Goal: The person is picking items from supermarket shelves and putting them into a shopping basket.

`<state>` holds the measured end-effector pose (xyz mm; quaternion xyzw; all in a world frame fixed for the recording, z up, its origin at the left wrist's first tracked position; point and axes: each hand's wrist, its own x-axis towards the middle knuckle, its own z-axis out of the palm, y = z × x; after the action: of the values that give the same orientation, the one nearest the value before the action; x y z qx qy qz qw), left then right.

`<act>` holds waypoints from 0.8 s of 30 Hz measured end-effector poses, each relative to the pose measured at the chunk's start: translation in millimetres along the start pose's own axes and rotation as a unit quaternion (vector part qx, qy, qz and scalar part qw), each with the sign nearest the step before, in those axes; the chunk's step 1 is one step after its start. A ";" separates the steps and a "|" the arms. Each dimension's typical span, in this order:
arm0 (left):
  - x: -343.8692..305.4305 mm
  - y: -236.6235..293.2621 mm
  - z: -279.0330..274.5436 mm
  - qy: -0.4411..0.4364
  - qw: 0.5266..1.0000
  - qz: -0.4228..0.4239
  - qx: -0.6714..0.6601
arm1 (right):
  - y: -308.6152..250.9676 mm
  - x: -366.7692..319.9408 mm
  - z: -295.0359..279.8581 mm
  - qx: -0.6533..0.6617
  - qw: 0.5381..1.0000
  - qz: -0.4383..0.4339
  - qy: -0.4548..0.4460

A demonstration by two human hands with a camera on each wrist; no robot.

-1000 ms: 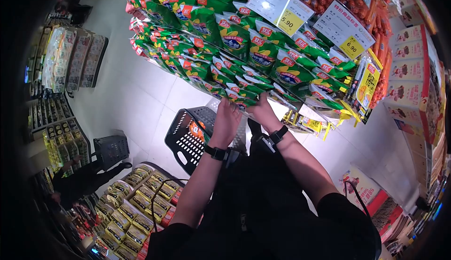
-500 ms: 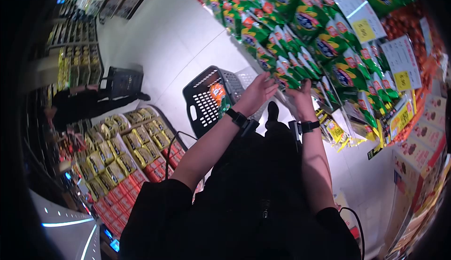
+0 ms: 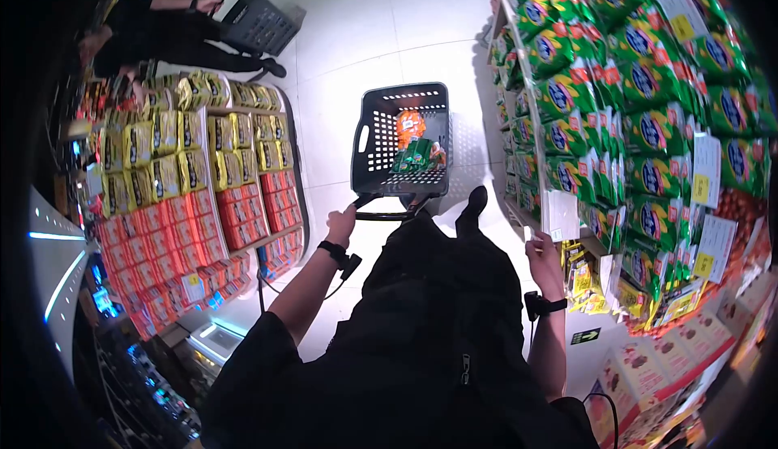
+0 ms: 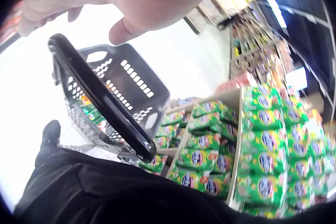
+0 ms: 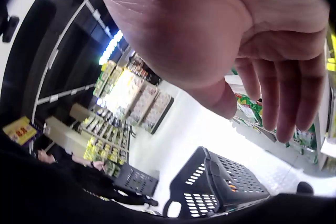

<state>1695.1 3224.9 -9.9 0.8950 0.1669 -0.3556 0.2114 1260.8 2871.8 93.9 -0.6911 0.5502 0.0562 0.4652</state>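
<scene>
A black perforated basket (image 3: 401, 137) stands on the floor, holding an orange packet (image 3: 411, 127) and green packets (image 3: 415, 156). My left hand (image 3: 342, 226) is beside the basket's near side. In the left wrist view, that hand (image 4: 142, 1) hangs over the black handle (image 4: 102, 98), fingers extended and a visible gap between thumb and handle. Near the edge of the shelf of green bags (image 3: 567, 92) is my right hand (image 3: 545, 262). The right wrist view shows this hand (image 5: 220, 35) with relaxed, hanging fingers and nothing in them; whether it touches the shelf I cannot tell.
On the left stands a display of yellow and red packs (image 3: 182, 222). Beyond it, a person in dark clothes (image 3: 174, 40) holds another basket (image 3: 258, 23). Patterned boxes (image 3: 656, 360) are stacked at lower right. White floor (image 3: 348, 23) lies between the displays.
My hands have parted from beside the green bags: the left came down toward the basket, the right stays near the shelf edge. The head view has turned, bringing the basket to the middle.
</scene>
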 end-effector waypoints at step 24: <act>122.3 73.6 22.8 -0.335 0.802 -0.017 -0.495 | -191.1 -37.3 127.7 -0.193 0.977 -0.053 -0.070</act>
<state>1799.8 3168.8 -92.3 0.4911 0.2539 -0.5055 0.6625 1457.2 2980.9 155.4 -0.7901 0.4582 0.1845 0.3630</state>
